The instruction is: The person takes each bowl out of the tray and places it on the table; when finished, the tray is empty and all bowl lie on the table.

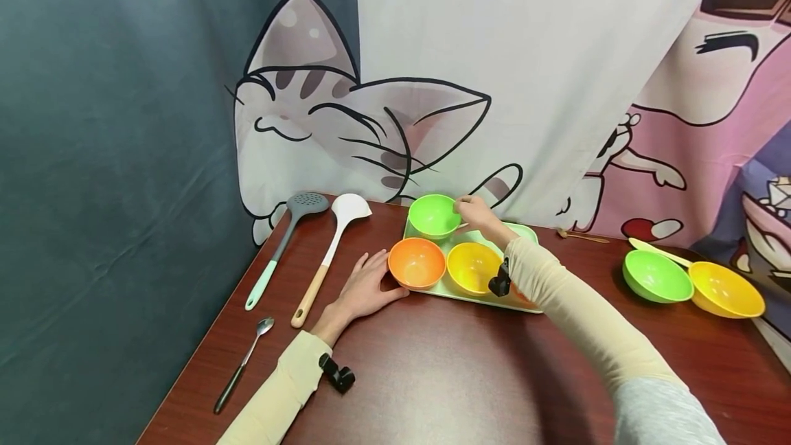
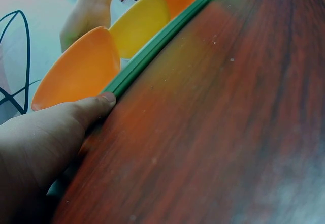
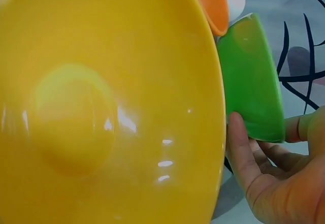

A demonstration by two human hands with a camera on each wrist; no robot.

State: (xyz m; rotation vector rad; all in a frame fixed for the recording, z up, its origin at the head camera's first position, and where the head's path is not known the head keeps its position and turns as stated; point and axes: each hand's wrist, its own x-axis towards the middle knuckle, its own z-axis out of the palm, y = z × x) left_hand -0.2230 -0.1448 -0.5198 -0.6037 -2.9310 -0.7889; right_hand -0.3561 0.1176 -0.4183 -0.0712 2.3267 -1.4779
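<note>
My right hand pinches the rim of a green bowl at the back left of a pale green tray. In the right wrist view the thumb and fingers take that bowl from its side. My left hand lies at the tray's front left corner, fingers extended beside an orange bowl. Its thumb touches the tray's edge in the left wrist view. A yellow bowl sits on the tray right of the orange one. Another orange bowl is mostly hidden by my right forearm.
On the left lie a grey skimmer, a white spatula and a metal spoon. At right are another green bowl, another yellow bowl and a light handle. A small wooden spoon lies by the back curtain.
</note>
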